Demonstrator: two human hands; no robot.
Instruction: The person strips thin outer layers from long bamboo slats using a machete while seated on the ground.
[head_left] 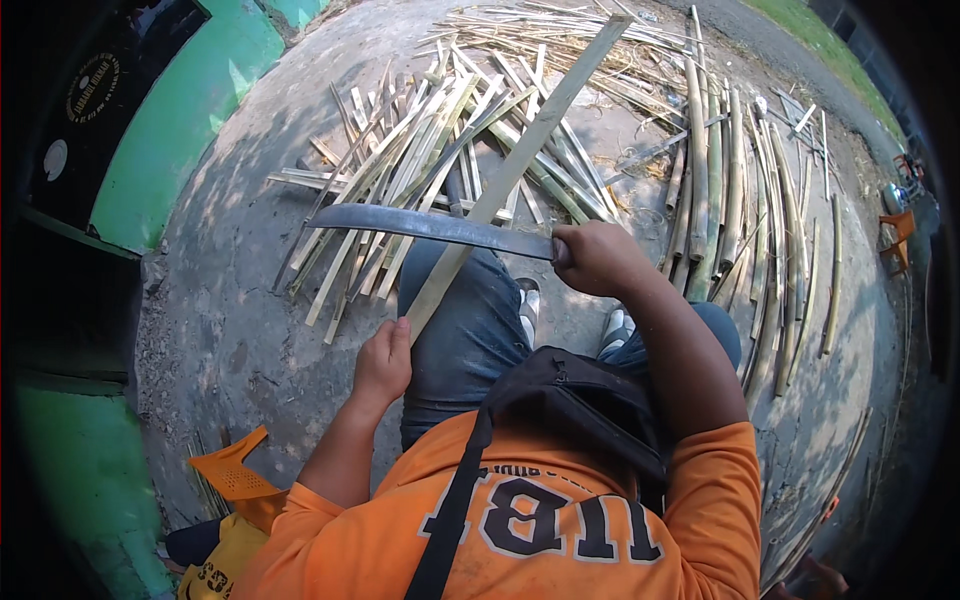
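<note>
My right hand (597, 258) is closed round the handle of a machete (430, 224), whose long curved grey blade points left. The blade lies across a pale flat bamboo strip (540, 130) and overlaps it in view; whether they touch I cannot tell. My left hand (384, 358) grips the strip's lower end, thumb along it. From there the strip slants up and away to the right, passing above my left knee. Beyond my knees a loose heap of split bamboo strips (420, 150) covers the ground.
Whole bamboo poles (697, 150) lie lengthwise at the right, with thinner strips piled at the far side. An orange chair (235, 475) stands near left, another orange chair (897, 240) far right. A green wall (185, 130) borders the left. A black bag (590, 400) rests on my lap.
</note>
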